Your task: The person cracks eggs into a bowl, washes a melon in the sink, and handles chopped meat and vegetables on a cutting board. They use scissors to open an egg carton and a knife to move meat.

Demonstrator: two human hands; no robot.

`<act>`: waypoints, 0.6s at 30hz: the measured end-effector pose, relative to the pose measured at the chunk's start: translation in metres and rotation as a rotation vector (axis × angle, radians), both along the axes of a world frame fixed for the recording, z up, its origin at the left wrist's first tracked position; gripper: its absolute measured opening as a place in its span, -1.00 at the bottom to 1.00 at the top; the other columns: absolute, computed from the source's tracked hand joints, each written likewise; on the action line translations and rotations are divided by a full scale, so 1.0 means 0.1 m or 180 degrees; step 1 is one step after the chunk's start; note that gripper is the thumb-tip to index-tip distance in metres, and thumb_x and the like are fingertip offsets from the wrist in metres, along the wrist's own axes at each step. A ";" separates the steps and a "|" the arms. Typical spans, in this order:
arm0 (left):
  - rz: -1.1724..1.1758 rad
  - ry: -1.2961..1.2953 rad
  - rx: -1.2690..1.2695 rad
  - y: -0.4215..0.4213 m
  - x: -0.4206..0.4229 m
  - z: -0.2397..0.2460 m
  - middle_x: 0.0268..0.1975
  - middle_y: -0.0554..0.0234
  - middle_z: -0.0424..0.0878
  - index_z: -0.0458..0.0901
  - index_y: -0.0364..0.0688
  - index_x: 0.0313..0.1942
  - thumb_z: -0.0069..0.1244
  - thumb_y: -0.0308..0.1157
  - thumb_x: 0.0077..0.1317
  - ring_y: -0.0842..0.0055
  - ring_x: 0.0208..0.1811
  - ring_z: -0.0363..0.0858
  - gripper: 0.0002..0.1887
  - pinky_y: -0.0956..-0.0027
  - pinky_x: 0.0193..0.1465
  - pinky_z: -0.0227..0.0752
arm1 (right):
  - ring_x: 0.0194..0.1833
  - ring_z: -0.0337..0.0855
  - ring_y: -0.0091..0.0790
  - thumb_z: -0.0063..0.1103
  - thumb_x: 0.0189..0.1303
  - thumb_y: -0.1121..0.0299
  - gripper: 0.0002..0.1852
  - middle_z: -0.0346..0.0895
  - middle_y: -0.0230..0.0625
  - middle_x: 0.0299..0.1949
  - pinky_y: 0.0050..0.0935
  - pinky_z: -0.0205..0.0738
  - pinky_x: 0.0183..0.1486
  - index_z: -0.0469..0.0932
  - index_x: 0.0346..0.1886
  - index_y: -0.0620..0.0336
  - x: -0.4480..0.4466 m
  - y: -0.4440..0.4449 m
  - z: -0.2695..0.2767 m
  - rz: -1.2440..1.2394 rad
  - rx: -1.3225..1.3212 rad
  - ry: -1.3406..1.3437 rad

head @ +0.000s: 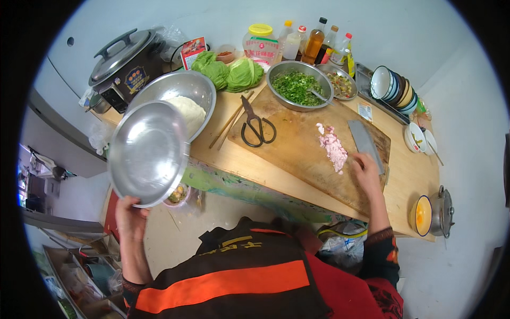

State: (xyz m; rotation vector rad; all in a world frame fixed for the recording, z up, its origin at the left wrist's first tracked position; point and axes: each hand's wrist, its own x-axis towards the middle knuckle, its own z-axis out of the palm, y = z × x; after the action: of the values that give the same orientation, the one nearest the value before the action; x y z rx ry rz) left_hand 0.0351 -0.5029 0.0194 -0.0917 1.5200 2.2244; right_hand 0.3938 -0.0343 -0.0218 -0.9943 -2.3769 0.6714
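Observation:
My left hand point(131, 215) grips the lower rim of an empty shallow metal bowl point(149, 153), tilted up in front of a larger metal basin point(171, 85) with white dough point(187, 113) in it. Over the right part of the wooden cutting board point(287, 131), my right hand point(365, 171) has bent fingers just beside the handle end of a cleaver point(365, 139); whether they touch it I cannot tell. Chopped pink meat point(334, 149) lies left of that hand. Black-handled scissors point(257, 125) rest on the board's left part. Behind the board stands a metal bowl of chopped greens point(297, 87).
Chopsticks point(231, 121) lie left of the board. Cabbages point(244, 75), a yellow-lidded jar point(261, 44) and several bottles point(314, 42) line the back. Stacked bowls point(392, 89) stand at the right, a yellow bowl point(421, 215) and lidded pot point(441, 211) at the near right edge.

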 end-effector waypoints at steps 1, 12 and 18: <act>-0.0036 -0.0103 -0.0045 0.21 0.16 0.02 -0.40 0.02 0.59 0.41 -0.52 -0.14 -0.13 -0.52 0.04 0.37 -0.66 0.56 -0.66 0.51 -0.66 0.52 | -0.14 0.55 -0.07 0.20 0.10 0.42 -0.77 0.54 -0.09 -0.23 -0.27 0.42 -0.08 0.59 -0.16 0.24 -0.18 0.16 -0.06 0.0140 0.0073 0.0065; -0.1727 -0.0594 -0.0537 1.32 1.02 -0.01 -0.30 -0.09 0.55 0.25 -0.48 0.06 -0.13 -0.59 0.02 0.25 -0.61 0.61 -0.48 0.37 -0.71 0.57 | -0.13 0.50 -0.13 0.19 0.02 0.19 -0.77 0.52 -0.21 -0.28 -0.21 0.37 -0.03 0.65 -0.29 0.05 -1.19 0.97 -0.60 0.1018 0.0833 -0.0935; -0.1988 -0.0776 -0.0658 1.45 1.18 -0.14 -0.23 -0.13 0.55 0.22 -0.44 0.12 -0.13 -0.61 0.03 0.22 -0.56 0.64 -0.44 0.36 -0.66 0.62 | 0.06 0.39 -0.09 0.28 0.01 0.16 -0.56 0.43 -0.17 -0.07 -0.27 0.30 0.09 0.51 -0.02 0.07 -0.42 0.69 -0.19 0.1578 0.0008 -0.0767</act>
State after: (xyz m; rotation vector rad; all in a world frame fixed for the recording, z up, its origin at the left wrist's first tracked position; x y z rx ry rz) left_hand 0.1535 -0.3579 0.0050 0.0447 1.3967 1.5093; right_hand 0.3519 0.0348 -0.0412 -0.4998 -2.8714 0.7528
